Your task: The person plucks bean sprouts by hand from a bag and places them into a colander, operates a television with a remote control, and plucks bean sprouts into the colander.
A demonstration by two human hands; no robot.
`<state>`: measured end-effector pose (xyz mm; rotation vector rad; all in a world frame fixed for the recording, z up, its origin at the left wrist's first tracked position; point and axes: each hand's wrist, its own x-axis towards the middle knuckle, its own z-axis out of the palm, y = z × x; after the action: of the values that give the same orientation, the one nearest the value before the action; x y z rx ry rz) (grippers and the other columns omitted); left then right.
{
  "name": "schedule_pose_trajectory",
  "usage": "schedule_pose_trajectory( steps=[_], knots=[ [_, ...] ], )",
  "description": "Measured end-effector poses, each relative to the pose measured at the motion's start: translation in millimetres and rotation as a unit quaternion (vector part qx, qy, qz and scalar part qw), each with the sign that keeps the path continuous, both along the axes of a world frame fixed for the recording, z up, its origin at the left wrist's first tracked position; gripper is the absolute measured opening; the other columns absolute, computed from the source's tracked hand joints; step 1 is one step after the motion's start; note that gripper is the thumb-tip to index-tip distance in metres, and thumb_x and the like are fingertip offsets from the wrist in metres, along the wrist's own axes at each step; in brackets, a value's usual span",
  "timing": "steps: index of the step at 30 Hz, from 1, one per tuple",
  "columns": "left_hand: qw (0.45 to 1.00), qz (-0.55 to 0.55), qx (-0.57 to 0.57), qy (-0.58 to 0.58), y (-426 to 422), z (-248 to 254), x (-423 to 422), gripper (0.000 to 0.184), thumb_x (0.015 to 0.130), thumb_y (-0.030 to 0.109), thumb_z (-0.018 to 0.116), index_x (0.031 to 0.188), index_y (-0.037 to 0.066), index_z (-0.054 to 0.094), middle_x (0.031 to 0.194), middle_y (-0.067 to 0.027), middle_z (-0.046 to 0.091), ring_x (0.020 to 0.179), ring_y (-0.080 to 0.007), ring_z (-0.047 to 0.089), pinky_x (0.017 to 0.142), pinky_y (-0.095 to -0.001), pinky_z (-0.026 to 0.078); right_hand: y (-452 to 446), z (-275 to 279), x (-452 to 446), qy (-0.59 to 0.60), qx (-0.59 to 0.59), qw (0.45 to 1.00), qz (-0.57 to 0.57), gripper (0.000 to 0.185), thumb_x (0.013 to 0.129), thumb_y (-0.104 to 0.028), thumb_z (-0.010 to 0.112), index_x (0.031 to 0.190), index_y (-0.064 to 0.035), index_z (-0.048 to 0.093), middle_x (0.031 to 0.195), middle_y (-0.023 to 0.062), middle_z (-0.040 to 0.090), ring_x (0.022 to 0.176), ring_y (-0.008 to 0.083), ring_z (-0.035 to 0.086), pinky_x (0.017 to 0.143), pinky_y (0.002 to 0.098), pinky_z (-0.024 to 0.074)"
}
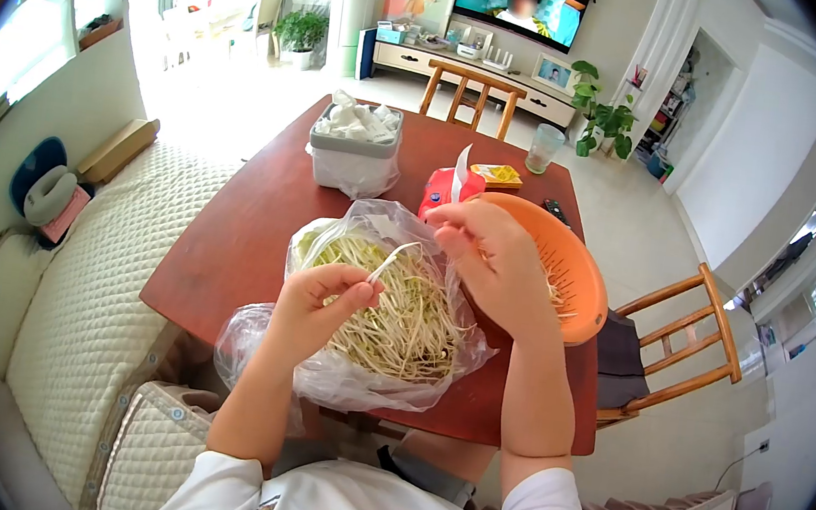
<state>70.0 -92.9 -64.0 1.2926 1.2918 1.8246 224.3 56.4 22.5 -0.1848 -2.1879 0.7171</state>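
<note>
My left hand (326, 311) is closed in a pinch on a pale bean sprout (393, 258), whose stem sticks up past the fingertips. Below it, a clear plastic bag (352, 390) lies open on the table, full of a heap of bean sprouts (399, 330). My right hand (492, 265) hovers over the bag's right edge with its fingers curled together; whatever they hold, if anything, is hidden. Just beyond and to the right of that hand sits an orange colander (583, 265), with some sprouts (556, 277) inside, partly covered by my forearm.
On the brown table (242, 206) stand a grey-rimmed bin (353, 163) of white tissues, a red wipes pack (441, 188), a yellow box (498, 176), a drinking glass (545, 148) and a dark remote (556, 211). Wooden chairs (680, 337) stand around; a quilted sofa (112, 292) lies left.
</note>
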Motion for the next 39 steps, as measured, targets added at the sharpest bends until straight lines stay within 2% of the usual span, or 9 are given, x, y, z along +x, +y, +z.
schedule_pose_trajectory(
  steps=[6,15,18,21,24,27,29,33,39],
  knots=[
    [1.000,0.000,-0.011,-0.005,0,2,1,0.016,0.092,0.009,0.060,0.098,-0.005,0.065,0.084,-0.0045,0.067,0.079,-0.0073,0.060,0.071,-0.0219,0.049,2,2,-3,0.028,0.175,0.984,-0.002,0.014,0.076,-0.008,0.070,0.089,-0.0069,0.066,0.083,0.0066,0.062,0.082,0.0232,0.060,0.074,0.0346,0.0466],
    [1.000,-0.016,-0.008,0.002,-1,0,-1,0.015,0.093,0.008,0.058,0.098,-0.005,0.063,0.085,-0.0037,0.066,0.079,-0.0079,0.061,0.073,-0.0232,0.050,2,-2,-4,-0.043,0.161,0.985,0.046,0.007,0.074,-0.004,0.068,0.078,-0.0039,0.062,0.082,0.0059,0.061,0.080,0.0229,0.058,0.072,0.0339,0.0458],
    [0.999,-0.037,0.006,-0.035,-2,-2,-3,0.015,0.094,0.007,0.056,0.098,-0.005,0.062,0.087,-0.0042,0.065,0.081,-0.0087,0.060,0.073,-0.0239,0.051,7,-7,-2,-0.088,0.008,0.986,0.142,0.004,0.078,-0.003,0.064,0.080,-0.0027,0.061,0.084,0.0037,0.060,0.081,0.0161,0.056,0.071,0.0295,0.0444],
    [0.997,-0.054,0.006,-0.048,-3,-2,-5,0.014,0.094,0.007,0.055,0.098,-0.005,0.061,0.087,-0.0044,0.064,0.081,-0.0093,0.060,0.075,-0.0241,0.050,14,-18,-6,-0.087,-0.264,0.911,0.306,0.002,0.084,-0.006,0.062,0.083,-0.0043,0.061,0.082,-0.0001,0.059,0.082,0.0081,0.055,0.073,0.0241,0.0441],
    [0.996,-0.057,0.016,-0.070,-5,0,-6,0.014,0.094,0.007,0.054,0.098,-0.004,0.062,0.086,-0.0046,0.064,0.081,-0.0097,0.059,0.076,-0.0242,0.049,13,-14,-8,-0.050,-0.361,0.865,0.344,0.005,0.086,-0.006,0.062,0.090,-0.0038,0.062,0.085,-0.0029,0.059,0.085,0.0040,0.053,0.073,0.0209,0.0435],
    [0.993,-0.053,0.042,-0.094,-5,-2,-11,0.015,0.095,0.009,0.053,0.097,-0.003,0.061,0.086,-0.0049,0.063,0.080,-0.0102,0.059,0.076,-0.0246,0.048,17,-20,-12,-0.112,-0.287,0.918,0.250,0.015,0.085,-0.012,0.063,0.098,-0.0048,0.064,0.087,0.0024,0.063,0.084,0.0109,0.059,0.076,0.0263,0.0459],
    [0.990,-0.051,0.061,-0.114,-5,-3,-12,0.015,0.096,0.010,0.051,0.097,-0.002,0.061,0.085,-0.0050,0.063,0.079,-0.0104,0.058,0.075,-0.0247,0.047,12,-21,-15,-0.220,-0.054,0.963,0.149,0.021,0.085,-0.018,0.064,0.102,-0.0061,0.065,0.089,0.0063,0.064,0.085,0.0179,0.061,0.078,0.0315,0.0468],
    [0.993,-0.041,0.057,-0.097,-4,-1,-10,0.015,0.097,0.010,0.050,0.097,-0.002,0.060,0.084,-0.0045,0.062,0.079,-0.0102,0.058,0.075,-0.0247,0.046,4,-36,-16,-0.295,0.172,0.939,0.038,0.030,0.084,-0.027,0.063,0.106,-0.0075,0.065,0.092,0.0124,0.064,0.089,0.0297,0.061,0.081,0.0413,0.0467],
    [0.993,-0.067,0.050,-0.082,-6,-1,-8,0.016,0.096,0.009,0.051,0.101,-0.002,0.060,0.086,-0.0050,0.063,0.081,-0.0104,0.059,0.077,-0.0253,0.048,-13,-8,-13,-0.163,-0.016,0.981,0.108,0.030,0.083,-0.019,0.066,0.111,-0.0066,0.064,0.085,0.0093,0.063,0.081,0.0205,0.061,0.070,0.0333,0.0475]
  ],
)
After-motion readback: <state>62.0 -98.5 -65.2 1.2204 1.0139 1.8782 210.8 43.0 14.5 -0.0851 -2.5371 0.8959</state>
